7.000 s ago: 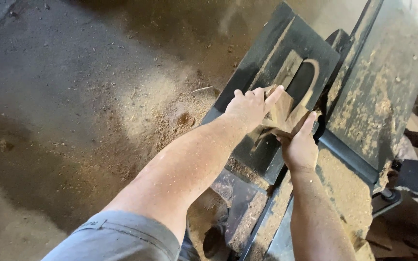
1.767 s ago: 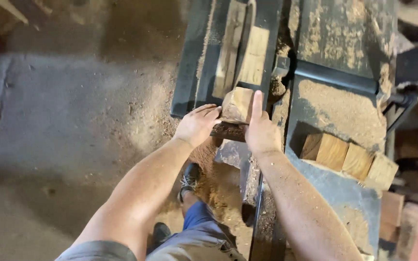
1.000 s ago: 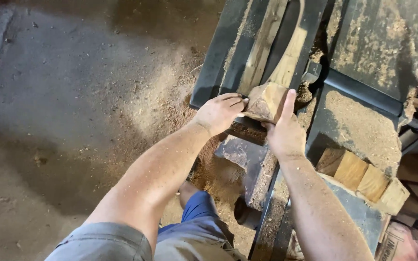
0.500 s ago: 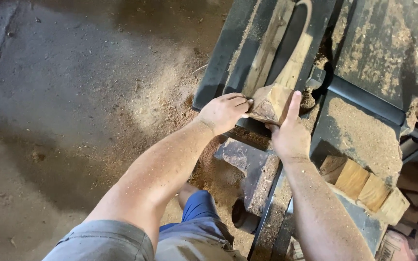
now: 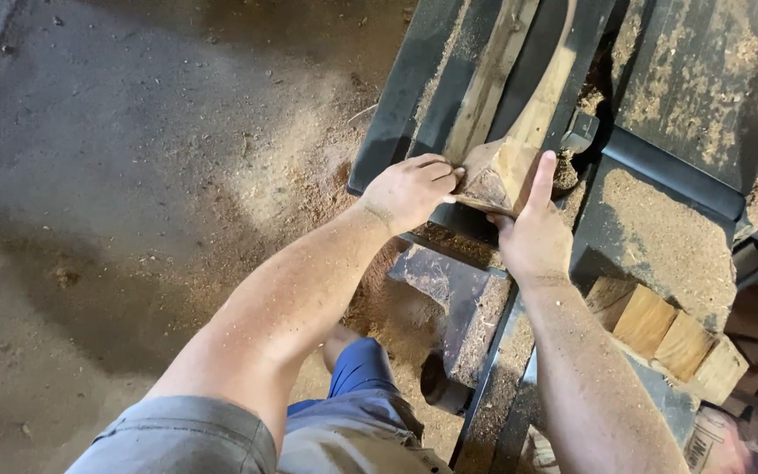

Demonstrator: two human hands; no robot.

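Step in hand: feeding wood block (image 5: 504, 174) along saw table (image 5: 686, 96). Left hand (image 5: 410, 189), right hand (image 5: 532, 235) both clasp block. Next move, judged: steady forward push, fingers clear of slot (image 5: 528, 61).

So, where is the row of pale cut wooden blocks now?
In the head view, the row of pale cut wooden blocks lies at the lower right on the dusty machine table, just right of the right forearm.

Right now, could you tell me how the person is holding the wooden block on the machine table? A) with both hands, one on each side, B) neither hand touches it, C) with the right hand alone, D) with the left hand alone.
A: the left hand presses one side of the wooden block and the right hand the other.
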